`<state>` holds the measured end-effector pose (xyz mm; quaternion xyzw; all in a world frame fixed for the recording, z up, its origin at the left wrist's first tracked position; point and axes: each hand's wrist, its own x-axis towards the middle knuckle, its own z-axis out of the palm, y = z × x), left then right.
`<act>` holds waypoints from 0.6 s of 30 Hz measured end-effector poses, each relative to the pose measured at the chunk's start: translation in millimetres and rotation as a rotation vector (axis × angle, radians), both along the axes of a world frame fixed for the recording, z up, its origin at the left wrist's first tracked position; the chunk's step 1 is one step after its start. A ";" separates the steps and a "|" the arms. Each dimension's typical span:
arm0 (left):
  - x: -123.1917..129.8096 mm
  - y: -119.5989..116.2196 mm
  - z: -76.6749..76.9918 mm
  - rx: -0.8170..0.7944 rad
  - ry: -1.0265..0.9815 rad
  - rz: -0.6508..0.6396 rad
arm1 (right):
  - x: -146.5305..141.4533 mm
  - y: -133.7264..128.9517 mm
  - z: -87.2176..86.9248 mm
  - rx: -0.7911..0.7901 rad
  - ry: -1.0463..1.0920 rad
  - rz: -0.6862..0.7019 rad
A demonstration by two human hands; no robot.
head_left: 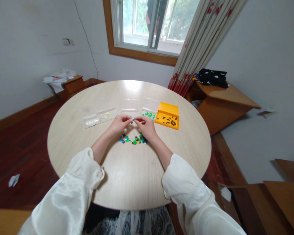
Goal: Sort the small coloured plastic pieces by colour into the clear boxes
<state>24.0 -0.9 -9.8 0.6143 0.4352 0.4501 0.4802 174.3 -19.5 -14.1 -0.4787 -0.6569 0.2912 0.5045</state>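
My left hand and my right hand meet above the round table, fingertips pinched together. Between them shows a tiny blue building piece, gripped from both sides; fingers cover most of it. Whether it is one piece or two joined I cannot tell. Below the hands lies a loose pile of small pieces in green, blue, brown and yellow. Just behind my right hand, a clear box holds green pieces. Another clear box stands behind the fingertips, its front part hidden.
An orange box with brown pieces stands right of the hands, lid raised. To the left are a clear box with pale yellow pieces and a smaller clear box. The round table has a wooden cabinet beyond its right edge.
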 end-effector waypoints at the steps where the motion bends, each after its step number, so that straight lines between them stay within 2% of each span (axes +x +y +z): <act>1: -0.1 -0.4 0.2 -0.003 0.009 -0.001 | 0.0 0.0 0.1 -0.003 0.000 -0.001; 13: 0.1 -0.2 0.5 -0.003 0.022 -0.010 | -0.3 1.6 -2.2 -0.005 -0.017 -0.003; 15: -0.6 2.1 0.1 0.015 0.026 0.056 | 0.0 2.1 -2.9 -0.006 -0.025 -0.002; 18: -4.9 6.1 0.4 0.102 0.044 0.256 | 0.0 2.1 -3.5 0.010 -0.078 0.006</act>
